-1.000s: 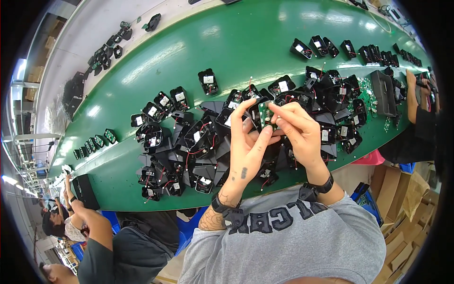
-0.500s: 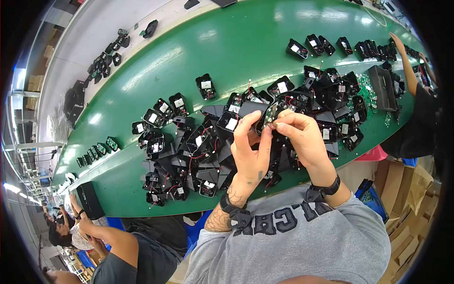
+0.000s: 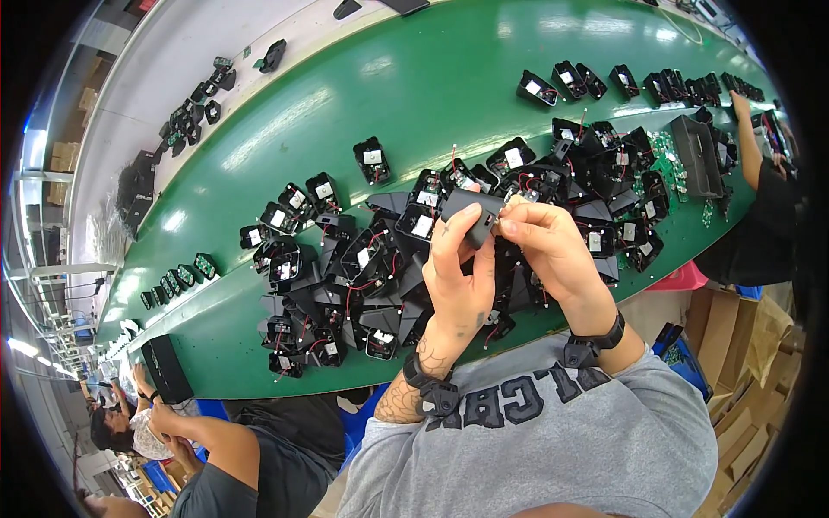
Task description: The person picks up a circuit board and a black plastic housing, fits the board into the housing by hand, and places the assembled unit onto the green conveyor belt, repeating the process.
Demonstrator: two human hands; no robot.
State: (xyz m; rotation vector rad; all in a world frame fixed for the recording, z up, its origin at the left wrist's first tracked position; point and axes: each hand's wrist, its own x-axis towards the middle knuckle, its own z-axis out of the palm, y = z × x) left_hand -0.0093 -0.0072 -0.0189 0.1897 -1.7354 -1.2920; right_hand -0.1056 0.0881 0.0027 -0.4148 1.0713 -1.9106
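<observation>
My left hand grips a small black plastic housing between thumb and fingers, above the pile. The housing's smooth outer side faces up, so its inside is hidden. At the housing's right end, my right hand is closed in a pinch. Whatever lies between those fingertips is too small and covered to name. Beneath and around both hands spreads a heap of open black housings with white rectangular parts and red wires.
The green table carries more housings along its far right. Loose green circuit boards lie beside a black bin. A row of boards stands at left, near a long black box. Co-workers sit on both sides.
The housing has turned in my left hand, bringing its smooth outer side up. The green circuit board seen between my hands earlier is now out of sight. My right hand stays pinched.
</observation>
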